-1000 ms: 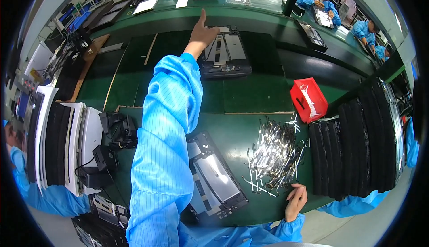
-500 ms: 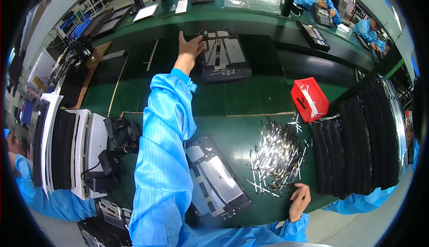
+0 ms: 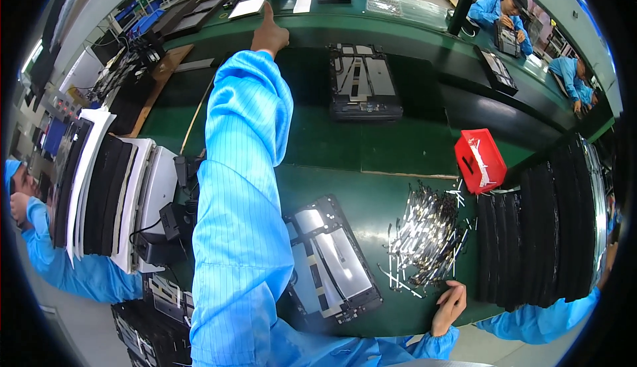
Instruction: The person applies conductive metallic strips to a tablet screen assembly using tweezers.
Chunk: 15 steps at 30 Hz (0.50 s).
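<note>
My left hand (image 3: 270, 34) is stretched far out over the dark green bench, index finger extended and the others bent. It holds nothing and is apart from the opened tablet (image 3: 363, 80), which lies on the bench to its right with its inner parts showing. My right hand (image 3: 450, 308) rests at the near edge of the bench, fingers loosely bent, with nothing seen in it. Just beyond it spreads a pile of small flex-cable strips (image 3: 428, 237), black, white and shiny. A second opened tablet (image 3: 342, 261) lies close to me, slightly turned, partly behind my left sleeve.
A red bin (image 3: 480, 161) with white strips stands beyond the pile. Black padded slabs (image 3: 531, 234) are stacked at the right; white and black ones (image 3: 109, 194) stand at the left beside black adapters (image 3: 174, 224). Co-workers sit across the bench and at both sides.
My left hand has left the far tablet's left edge and moved farther away, its index finger now extended. The view has shifted, and the right hand has barely moved.
</note>
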Motion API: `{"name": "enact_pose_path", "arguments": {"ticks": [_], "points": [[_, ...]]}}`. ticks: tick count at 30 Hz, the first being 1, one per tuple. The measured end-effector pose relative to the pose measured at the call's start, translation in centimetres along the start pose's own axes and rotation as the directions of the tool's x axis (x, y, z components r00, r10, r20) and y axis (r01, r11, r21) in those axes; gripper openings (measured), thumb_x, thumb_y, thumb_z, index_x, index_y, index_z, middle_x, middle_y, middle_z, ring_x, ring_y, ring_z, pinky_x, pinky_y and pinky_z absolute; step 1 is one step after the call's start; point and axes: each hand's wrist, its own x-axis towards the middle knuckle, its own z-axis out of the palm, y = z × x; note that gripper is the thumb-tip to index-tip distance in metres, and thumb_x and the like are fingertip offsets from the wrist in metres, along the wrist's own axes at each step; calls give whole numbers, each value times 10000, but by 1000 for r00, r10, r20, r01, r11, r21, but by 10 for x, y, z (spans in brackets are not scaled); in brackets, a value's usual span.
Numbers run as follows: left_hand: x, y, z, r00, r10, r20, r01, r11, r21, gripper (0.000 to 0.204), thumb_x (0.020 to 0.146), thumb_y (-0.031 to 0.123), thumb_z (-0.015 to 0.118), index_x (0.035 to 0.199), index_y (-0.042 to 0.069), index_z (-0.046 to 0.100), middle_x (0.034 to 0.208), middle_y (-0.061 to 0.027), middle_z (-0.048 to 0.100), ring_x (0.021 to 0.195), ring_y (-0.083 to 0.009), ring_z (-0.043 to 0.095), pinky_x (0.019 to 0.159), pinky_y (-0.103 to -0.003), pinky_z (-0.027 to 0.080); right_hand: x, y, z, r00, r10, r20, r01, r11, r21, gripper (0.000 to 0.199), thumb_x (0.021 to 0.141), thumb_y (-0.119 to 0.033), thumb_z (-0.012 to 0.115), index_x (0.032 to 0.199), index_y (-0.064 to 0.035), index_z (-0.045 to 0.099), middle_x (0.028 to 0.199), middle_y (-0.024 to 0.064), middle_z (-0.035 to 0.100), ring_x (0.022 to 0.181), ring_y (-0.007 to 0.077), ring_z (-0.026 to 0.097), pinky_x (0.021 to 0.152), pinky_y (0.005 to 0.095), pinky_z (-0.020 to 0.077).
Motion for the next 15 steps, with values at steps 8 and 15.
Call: {"name": "enact_pose_path", "arguments": {"ticks": [8, 15], "points": [[1, -8, -5, 997, -47, -53, 50, 997, 59, 929, 711, 116, 569, 1461, 271, 44, 1116, -243, 592, 1034, -371, 584, 927, -400, 435, 1, 0, -2, 1000, -7, 2, 7, 1000, -7, 409, 1005, -303, 316, 879, -7, 568, 512, -11, 384, 458, 48, 344, 450, 220, 244], [8, -21, 5, 998, -22, -66, 29, 993, 115, 902, 700, 95, 563, 1457, 280, 110, 1113, -242, 593, 1043, -368, 581, 918, -403, 441, 1, -1, 0, 1000, 6, 1, -6, 1000, 8, 411, 1004, -311, 318, 877, -11, 568, 512, -10, 383, 459, 48, 344, 447, 221, 242]]}}
